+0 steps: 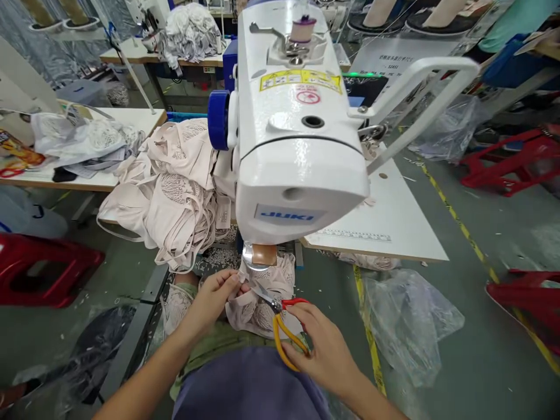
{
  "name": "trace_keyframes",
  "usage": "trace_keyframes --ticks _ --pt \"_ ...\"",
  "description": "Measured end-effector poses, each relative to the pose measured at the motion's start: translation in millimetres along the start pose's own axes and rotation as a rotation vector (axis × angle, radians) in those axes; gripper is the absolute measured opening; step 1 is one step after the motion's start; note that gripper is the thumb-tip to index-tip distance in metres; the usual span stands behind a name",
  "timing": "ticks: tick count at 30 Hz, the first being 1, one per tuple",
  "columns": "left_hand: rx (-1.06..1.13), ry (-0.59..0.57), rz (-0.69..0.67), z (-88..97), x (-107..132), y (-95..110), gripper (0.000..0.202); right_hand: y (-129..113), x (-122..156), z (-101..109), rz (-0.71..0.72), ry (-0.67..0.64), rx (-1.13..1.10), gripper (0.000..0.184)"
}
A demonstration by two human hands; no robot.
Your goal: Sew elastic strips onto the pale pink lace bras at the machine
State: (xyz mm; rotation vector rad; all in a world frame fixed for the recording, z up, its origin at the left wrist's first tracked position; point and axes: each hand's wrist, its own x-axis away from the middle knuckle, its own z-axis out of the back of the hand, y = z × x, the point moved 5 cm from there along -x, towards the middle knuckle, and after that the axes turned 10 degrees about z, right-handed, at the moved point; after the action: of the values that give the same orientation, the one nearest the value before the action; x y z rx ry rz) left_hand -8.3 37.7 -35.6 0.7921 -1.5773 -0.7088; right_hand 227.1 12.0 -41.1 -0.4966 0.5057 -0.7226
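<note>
My left hand (pixel 221 293) pinches the edge of a pale pink lace bra (pixel 249 312) that hangs over my lap, just below the sewing machine head (pixel 301 175). My right hand (pixel 321 344) holds scissors (pixel 282 324) with one red and one yellow handle loop. Their blades point up and left, close to the fabric by my left fingertips. The blades look slightly parted, and the tips are partly hidden against the cloth.
A heap of pale pink bras (pixel 179 192) lies left of the machine. To the right extends a white table board (pixel 389 216) with a printed ruler. A clear plastic bag (pixel 411 321) and red stools (pixel 44 271) stand on the floor around me.
</note>
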Motion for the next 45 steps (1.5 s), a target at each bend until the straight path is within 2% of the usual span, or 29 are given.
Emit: trace_keyframes --ticks 4,10,14,18,21,26,34,39,45 --pt "-0.122 0.009 0.001 -2.2 5 4 0.036 -4 -22 -9 0.008 0.043 0.030 0.041" --pt "-0.252 0.005 -0.020 -8.1 7 8 0.025 0 -43 -15 0.013 -0.016 -0.073 0.041" --pt "-0.301 0.022 -0.047 -4.6 5 7 0.024 8 -36 -16 -0.060 -0.059 -0.209 0.037" --pt "-0.322 0.034 -0.110 2.7 2 9 0.033 15 -19 -17 -0.155 0.027 -0.270 0.038" --pt "-0.349 0.055 -0.138 6.7 2 11 0.036 11 -15 -22 -0.146 0.069 -0.313 0.052" --pt "-0.406 0.029 -0.124 4.2 2 14 0.033 2 -28 -30 -0.119 0.084 -0.321 0.056" --pt "-0.522 0.089 -0.112 8.8 6 19 0.032 7 -45 -36 -0.169 0.042 -0.410 0.040" --pt "-0.505 0.113 -0.108 12.1 4 14 0.034 8 -40 -31 -0.185 0.038 -0.467 0.039" --pt "-0.422 0.138 -0.155 13.1 3 16 0.031 17 -24 -29 -0.270 0.040 -0.393 0.032"
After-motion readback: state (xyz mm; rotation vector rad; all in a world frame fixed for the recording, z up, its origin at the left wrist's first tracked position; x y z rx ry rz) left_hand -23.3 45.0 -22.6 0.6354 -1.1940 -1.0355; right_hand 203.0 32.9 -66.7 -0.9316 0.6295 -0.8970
